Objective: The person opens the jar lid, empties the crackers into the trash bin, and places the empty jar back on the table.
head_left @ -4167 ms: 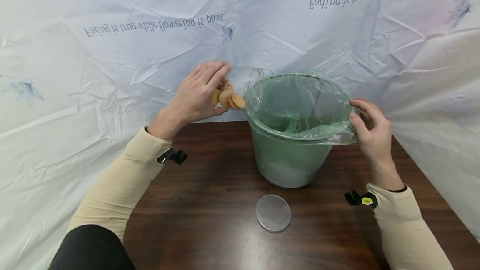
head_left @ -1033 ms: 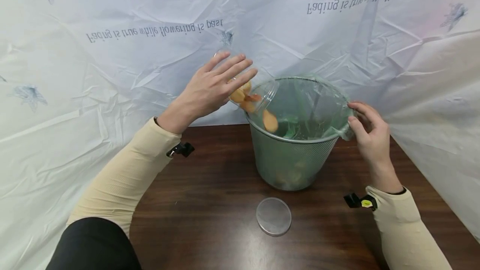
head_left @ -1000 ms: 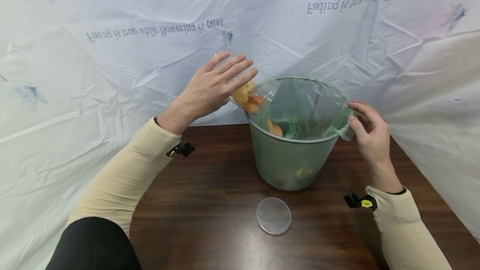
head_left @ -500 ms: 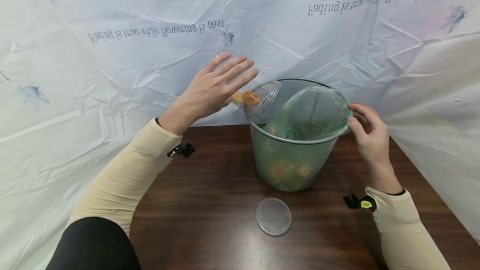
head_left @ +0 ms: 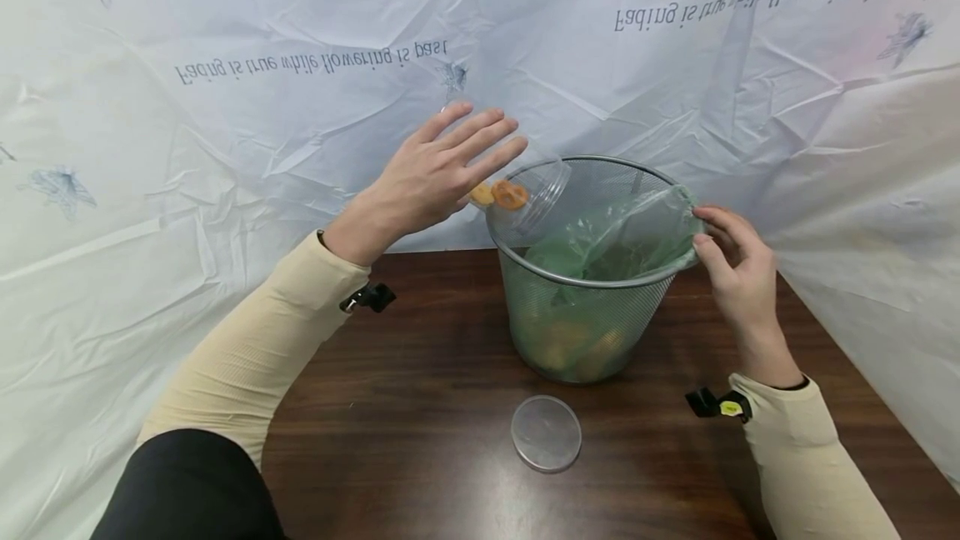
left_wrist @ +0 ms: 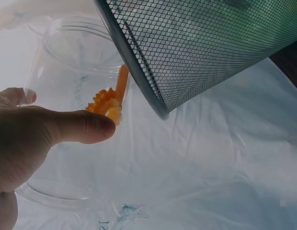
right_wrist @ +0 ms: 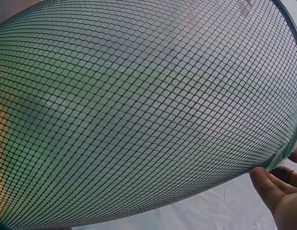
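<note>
My left hand (head_left: pixel 438 169) grips a clear plastic jar (head_left: pixel 551 182), tipped on its side with its mouth over the left of the bin's rim. In the left wrist view the thumb (left_wrist: pixel 86 127) lies along the jar wall. A few orange and yellow snack pieces (head_left: pixel 510 194) are inside the jar. At the right rim of the wire mesh wastebasket (head_left: pixel 517 315), my right hand (head_left: pixel 738 265) pinches the edge of a thin green bin bag (head_left: pixel 637 227). More yellowish pieces (head_left: pixel 566 344) show through the mesh at the bottom. The bag's left side sags inside, below the rim.
A round clear lid (head_left: pixel 546 432) lies on the dark wooden table (head_left: pixel 397 423) in front of the wastebasket. White printed sheeting (head_left: pixel 300 7) hangs behind and along both sides.
The jar has moved right over the rim and tipped; most of its pieces have dropped into the wastebasket. The bag's left and back edge has slipped down off the rim. My right hand stays put.
</note>
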The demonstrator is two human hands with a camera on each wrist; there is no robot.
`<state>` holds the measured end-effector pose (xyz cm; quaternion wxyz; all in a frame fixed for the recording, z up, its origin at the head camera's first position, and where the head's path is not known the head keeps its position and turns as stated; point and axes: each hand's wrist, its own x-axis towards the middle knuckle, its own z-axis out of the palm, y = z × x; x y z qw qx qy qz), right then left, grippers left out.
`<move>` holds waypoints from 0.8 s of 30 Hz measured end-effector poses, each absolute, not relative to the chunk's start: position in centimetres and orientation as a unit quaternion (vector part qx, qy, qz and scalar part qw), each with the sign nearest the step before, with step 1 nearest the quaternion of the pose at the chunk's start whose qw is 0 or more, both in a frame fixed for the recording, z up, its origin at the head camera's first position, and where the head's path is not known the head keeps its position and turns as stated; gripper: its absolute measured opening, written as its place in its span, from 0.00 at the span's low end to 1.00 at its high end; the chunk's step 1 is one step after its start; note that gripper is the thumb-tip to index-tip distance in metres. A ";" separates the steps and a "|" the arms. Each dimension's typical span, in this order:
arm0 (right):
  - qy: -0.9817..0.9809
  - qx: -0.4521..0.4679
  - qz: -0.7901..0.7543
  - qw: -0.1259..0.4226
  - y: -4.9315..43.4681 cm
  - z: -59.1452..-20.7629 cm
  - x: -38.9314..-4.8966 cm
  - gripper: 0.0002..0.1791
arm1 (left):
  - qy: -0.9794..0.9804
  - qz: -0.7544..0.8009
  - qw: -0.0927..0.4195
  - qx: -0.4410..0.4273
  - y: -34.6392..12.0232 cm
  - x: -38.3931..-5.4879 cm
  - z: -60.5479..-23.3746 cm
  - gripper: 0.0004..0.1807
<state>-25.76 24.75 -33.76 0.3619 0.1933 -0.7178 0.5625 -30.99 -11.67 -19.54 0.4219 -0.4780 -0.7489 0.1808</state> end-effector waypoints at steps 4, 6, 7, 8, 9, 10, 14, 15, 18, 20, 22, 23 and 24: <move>-0.719 0.192 0.560 0.363 24.7 -33.8 -25.8 0.18 | -0.747 0.180 0.422 -0.481 -11.5 -31.0 -19.5 0.37; -0.719 0.192 0.560 0.365 24.7 -33.8 -25.8 0.18 | -0.747 0.181 0.419 -0.483 -11.4 -31.0 -19.5 0.36; -0.719 0.192 0.559 0.365 24.7 -33.8 -25.8 0.18 | -0.747 0.182 0.418 -0.483 -11.3 -31.0 -19.5 0.36; -0.719 0.193 0.559 0.365 24.7 -33.9 -25.8 0.18 | -0.747 0.183 0.417 -0.484 -11.3 -31.0 -19.5 0.36; -0.719 0.194 0.558 0.366 24.7 -33.9 -25.8 0.18 | -0.747 0.184 0.418 -0.484 -11.3 -31.1 -19.6 0.36; -0.719 0.194 0.558 0.366 24.7 -33.9 -25.8 0.18 | -0.746 0.184 0.418 -0.484 -11.3 -31.1 -19.6 0.36; -0.717 0.197 0.561 0.364 24.8 -33.9 -25.8 0.18 | -0.746 0.184 0.418 -0.485 -11.2 -31.2 -19.8 0.36; -0.716 0.198 0.562 0.363 24.8 -33.9 -25.8 0.18 | -0.745 0.185 0.418 -0.485 -11.2 -31.2 -19.8 0.36; -0.715 0.198 0.563 0.364 24.9 -33.9 -25.9 0.18 | -0.745 0.186 0.415 -0.488 -11.2 -31.2 -19.8 0.36; -0.714 0.198 0.563 0.366 24.8 -33.9 -25.9 0.18 | -0.745 0.186 0.414 -0.489 -11.1 -31.3 -19.8 0.37; -0.714 0.197 0.563 0.368 24.8 -33.9 -25.9 0.18 | -0.746 0.187 0.410 -0.491 -11.0 -31.3 -19.7 0.37; -0.714 0.198 0.562 0.367 24.8 -34.0 -25.9 0.18 | -0.746 0.186 0.409 -0.491 -10.9 -31.3 -19.7 0.37; -0.713 0.198 0.563 0.367 24.8 -34.0 -25.9 0.18 | -0.747 0.187 0.407 -0.492 -10.9 -31.3 -19.6 0.36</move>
